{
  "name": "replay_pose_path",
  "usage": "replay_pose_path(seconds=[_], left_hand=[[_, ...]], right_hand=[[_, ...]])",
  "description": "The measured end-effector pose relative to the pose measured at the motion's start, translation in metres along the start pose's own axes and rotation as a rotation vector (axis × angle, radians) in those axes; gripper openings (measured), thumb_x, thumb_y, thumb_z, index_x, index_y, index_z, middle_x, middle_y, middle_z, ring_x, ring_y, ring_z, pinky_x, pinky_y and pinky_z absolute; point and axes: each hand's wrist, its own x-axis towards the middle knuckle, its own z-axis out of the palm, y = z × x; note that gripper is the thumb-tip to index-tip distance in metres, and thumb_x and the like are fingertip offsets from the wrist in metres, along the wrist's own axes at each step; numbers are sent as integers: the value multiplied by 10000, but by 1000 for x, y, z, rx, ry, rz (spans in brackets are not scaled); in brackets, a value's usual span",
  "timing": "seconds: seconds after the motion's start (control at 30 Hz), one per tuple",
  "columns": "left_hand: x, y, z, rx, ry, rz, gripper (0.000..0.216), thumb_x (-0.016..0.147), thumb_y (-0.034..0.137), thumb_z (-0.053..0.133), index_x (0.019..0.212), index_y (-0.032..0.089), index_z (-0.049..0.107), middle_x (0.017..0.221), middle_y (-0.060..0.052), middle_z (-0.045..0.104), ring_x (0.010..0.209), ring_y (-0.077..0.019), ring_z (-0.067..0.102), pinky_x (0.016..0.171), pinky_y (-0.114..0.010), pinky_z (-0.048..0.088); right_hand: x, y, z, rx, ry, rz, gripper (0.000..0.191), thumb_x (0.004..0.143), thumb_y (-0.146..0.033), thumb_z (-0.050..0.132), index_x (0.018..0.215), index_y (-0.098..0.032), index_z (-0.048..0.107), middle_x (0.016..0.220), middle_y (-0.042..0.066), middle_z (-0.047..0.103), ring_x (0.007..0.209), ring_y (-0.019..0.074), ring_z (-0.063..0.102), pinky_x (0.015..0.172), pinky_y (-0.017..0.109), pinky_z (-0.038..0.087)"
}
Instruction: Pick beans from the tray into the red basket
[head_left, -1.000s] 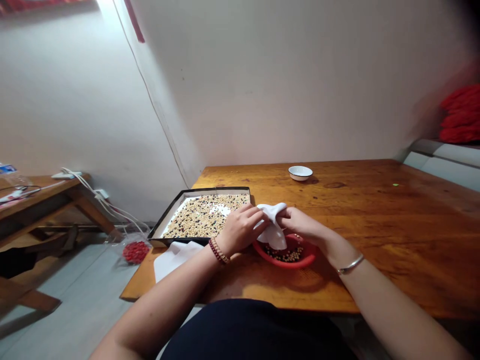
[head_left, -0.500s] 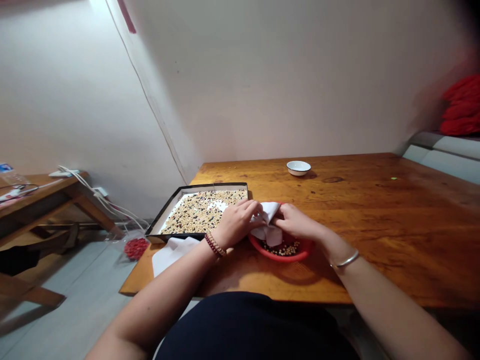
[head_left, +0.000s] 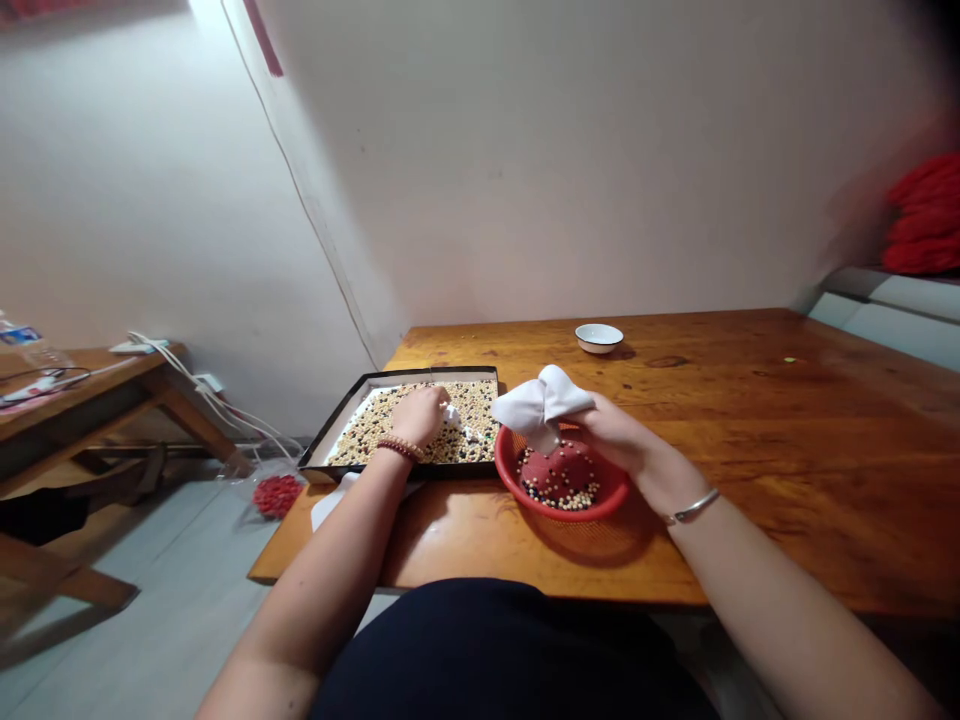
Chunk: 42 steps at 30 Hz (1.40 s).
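My left hand [head_left: 418,416], with a beaded bracelet at the wrist, reaches down into a shallow black-rimmed tray [head_left: 322,438]. Its fingers are curled together among mixed yellow and dark beans [head_left: 472,405]; whatever they pinch is hidden. A bare white patch of tray bottom shows beside the fingertips. My right hand [head_left: 616,436] grips a white cloth [head_left: 536,402], bunched with its corners standing up, over the back left of a red plastic basket [head_left: 576,513]. Inside the basket, loose beans [head_left: 570,495] lie mostly along the near side.
A small white bowl [head_left: 598,338] stands near the wall on the wooden table [head_left: 720,420]. Another white cloth [head_left: 334,500] lies partly under the tray's front edge. To the left are a bench with cables and a plastic bag of red things [head_left: 277,494] on the floor.
My left hand has let go of the white cloth and moved left into the tray. My right hand keeps the cloth, now raised higher, leaving more of the basket visible.
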Motion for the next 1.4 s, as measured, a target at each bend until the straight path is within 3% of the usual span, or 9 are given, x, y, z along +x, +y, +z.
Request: replay_pose_path(seconds=[0.1, 0.27, 0.4, 0.47, 0.57, 0.7, 1.13, 1.23, 1.4], left_hand=[[2, 2, 4, -20, 3, 71, 310, 945, 173, 515, 1167, 215, 726, 1178, -88, 758, 1098, -251, 694, 897, -320, 525], [8, 2, 12, -54, 11, 210, 336, 936, 164, 535, 1219, 189, 715, 1258, -106, 732, 1182, -254, 666, 1029, -354, 509], [13, -2, 22, -99, -19, 340, 398, 907, 127, 566, 1278, 201, 691, 1409, -102, 656, 1298, -239, 608, 1146, -374, 439], [14, -3, 25, -111, -56, 355, 429, 911, 102, 535, 1301, 204, 681, 1427, -97, 645, 1325, -221, 592, 1171, -364, 413], [14, -2, 21, -109, -110, 280, 376, 924, 122, 505, 1210, 210, 732, 1300, -92, 722, 1229, -221, 650, 1107, -340, 463], [10, 2, 13, -68, -77, 146, 283, 920, 196, 531, 1058, 196, 778, 1144, -104, 765, 1119, -240, 686, 1000, -316, 512], [5, 11, 3, 16, -132, -32, 280, 925, 358, 565, 1001, 201, 784, 1083, -135, 778, 1038, -277, 716, 875, -322, 537], [4, 14, 0, 3, -154, -54, 271, 909, 352, 583, 985, 196, 791, 1069, -136, 781, 1004, -274, 725, 848, -312, 539], [-1, 20, -7, -8, -164, -59, 220, 865, 274, 615, 974, 227, 800, 1076, -111, 783, 992, -276, 723, 822, -324, 545]], right_hand=[[5, 6, -2, 110, 106, 74, 261, 751, -183, 750, 1009, -195, 714, 1041, 77, 739, 955, 204, 689, 829, 313, 583], [12, 13, -4, 155, 125, 155, 297, 812, -121, 676, 1094, -211, 664, 953, 45, 720, 813, 162, 668, 748, 285, 564], [14, 12, -5, 246, 128, 182, 128, 920, -193, 593, 1032, -190, 655, 998, 80, 723, 852, 178, 669, 839, 320, 560], [13, 8, -3, 328, 115, 215, 166, 985, -267, 519, 1044, -196, 657, 1043, 93, 727, 887, 197, 674, 883, 348, 559], [11, -2, 1, 439, 114, 260, 255, 1033, -324, 439, 1035, -198, 661, 1041, 91, 734, 904, 206, 676, 905, 360, 555], [9, -10, 3, 483, 125, 267, 274, 1038, -341, 446, 1100, -194, 670, 1063, 80, 743, 926, 202, 683, 890, 344, 555], [10, -2, 3, 328, 120, 265, 295, 1025, -391, 456, 1110, -197, 662, 1057, 98, 753, 901, 221, 692, 866, 366, 564], [11, 2, 1, 306, 155, 266, 258, 1021, -362, 452, 1040, -209, 658, 1003, 82, 744, 849, 206, 680, 818, 343, 565], [13, 4, -1, 253, 88, 245, 192, 980, -375, 523, 1000, -222, 637, 984, 79, 736, 870, 220, 674, 844, 358, 566]])
